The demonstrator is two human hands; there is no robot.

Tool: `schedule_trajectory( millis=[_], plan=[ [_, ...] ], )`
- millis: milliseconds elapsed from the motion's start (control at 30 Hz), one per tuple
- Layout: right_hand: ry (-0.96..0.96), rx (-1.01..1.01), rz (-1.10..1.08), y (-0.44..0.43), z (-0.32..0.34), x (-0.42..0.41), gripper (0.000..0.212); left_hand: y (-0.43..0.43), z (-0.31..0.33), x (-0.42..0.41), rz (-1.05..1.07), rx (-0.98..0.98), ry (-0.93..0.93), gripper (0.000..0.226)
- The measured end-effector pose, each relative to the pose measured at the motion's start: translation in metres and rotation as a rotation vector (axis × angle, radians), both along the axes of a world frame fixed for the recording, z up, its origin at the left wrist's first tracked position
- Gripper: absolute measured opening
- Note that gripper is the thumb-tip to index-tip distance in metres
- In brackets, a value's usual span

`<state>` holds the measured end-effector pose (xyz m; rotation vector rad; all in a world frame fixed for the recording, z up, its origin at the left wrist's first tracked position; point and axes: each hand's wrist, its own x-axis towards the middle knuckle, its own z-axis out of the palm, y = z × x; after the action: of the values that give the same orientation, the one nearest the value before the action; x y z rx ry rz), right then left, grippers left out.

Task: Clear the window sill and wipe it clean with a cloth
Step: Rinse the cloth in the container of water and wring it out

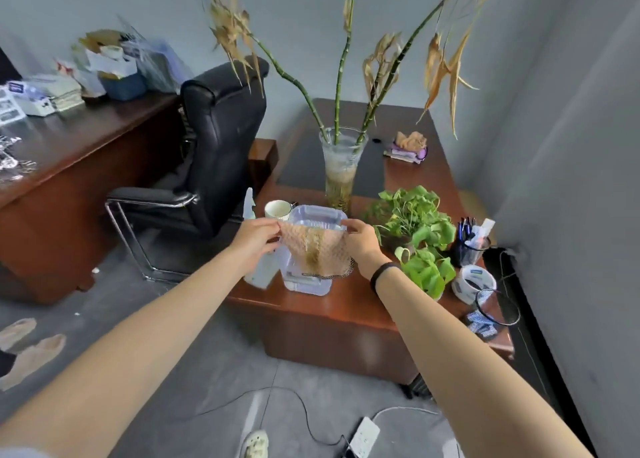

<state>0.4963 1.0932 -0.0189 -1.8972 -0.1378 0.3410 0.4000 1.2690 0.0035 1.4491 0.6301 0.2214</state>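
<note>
cloth [317,249] hangs above the box [304,286], left grip [258,237] and right grip [363,243] pinching its top corners; a swing could topple the cup [277,209].

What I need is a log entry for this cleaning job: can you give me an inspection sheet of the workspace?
Surface: reddish-brown wooden desk, crowded.
Job's things: beige waffle-textured cloth held up near a clear plastic storage box.
Clutter: glass vase of bamboo stalks, white mug, green potted plant, white tape roll.
Hands: left hand and right hand each pinch a top corner of the cloth.
Cables: black cable and white power strip on the floor.
Surroundings: black leather office chair, grey walls.
</note>
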Motion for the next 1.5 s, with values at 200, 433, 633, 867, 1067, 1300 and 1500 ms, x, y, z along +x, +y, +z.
schedule_trajectory(
  millis=[200,433,633,867,1067,1300,1500],
  plan=[
    [0.103,0.018,-0.118,0.05,-0.019,0.029,0.047,0.064,-0.009,0.076,-0.154,-0.058,0.089,0.027],
    [0.146,0.006,-0.252,0.082,-0.055,0.052,0.027,0.079,-0.053,0.124,-0.45,0.28,0.135,0.042],
    [0.186,-0.525,0.055,0.098,-0.081,0.059,0.035,0.07,-0.092,0.157,-0.712,0.561,0.13,0.045],
    [0.129,-0.64,0.327,0.107,-0.111,0.075,0.042,0.04,-0.143,0.176,-0.888,0.738,0.451,0.043],
    [0.351,-0.747,0.364,0.116,-0.113,0.088,0.048,0.033,-0.161,0.186,-0.714,0.933,0.487,0.018],
    [0.401,-0.554,0.149,0.113,-0.137,0.089,0.047,0.034,-0.162,0.196,-0.732,0.935,0.651,0.037],
    [0.409,-0.55,0.151,0.108,-0.142,0.087,0.045,0.044,-0.149,0.219,-0.942,0.979,0.779,0.067]
  ],
)
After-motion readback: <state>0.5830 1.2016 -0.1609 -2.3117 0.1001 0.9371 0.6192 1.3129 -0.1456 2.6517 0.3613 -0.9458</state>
